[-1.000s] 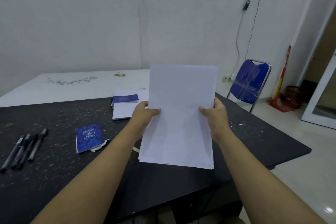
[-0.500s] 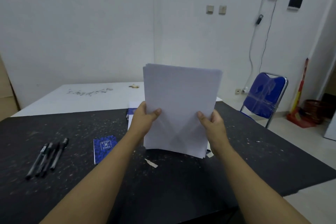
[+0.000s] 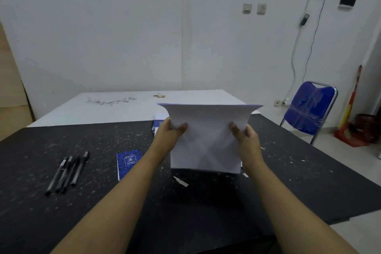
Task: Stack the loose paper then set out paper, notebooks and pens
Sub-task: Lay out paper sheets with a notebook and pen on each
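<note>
A stack of white paper [image 3: 208,140] stands upright just above the black table [image 3: 103,202], its top edge curling away from me. My left hand [image 3: 170,132] grips its left edge and my right hand [image 3: 245,136] grips its right edge, thumbs on the near face. A small blue notebook [image 3: 127,162] lies flat to the left of my left forearm. Several black pens [image 3: 67,172] lie side by side further left. Another blue notebook [image 3: 157,125] on white sheets shows partly behind my left hand.
A white table [image 3: 127,107] with scattered scraps adjoins the black one at the back. Paper scraps [image 3: 181,181] lie under the stack. A blue folding chair [image 3: 309,109] stands at the right by the wall. A red basket [image 3: 369,128] sits on the floor beyond it.
The paper stack has dropped lower toward the table and its top edge now bends backward. My view has tilted up and both hands have kept their grip.
</note>
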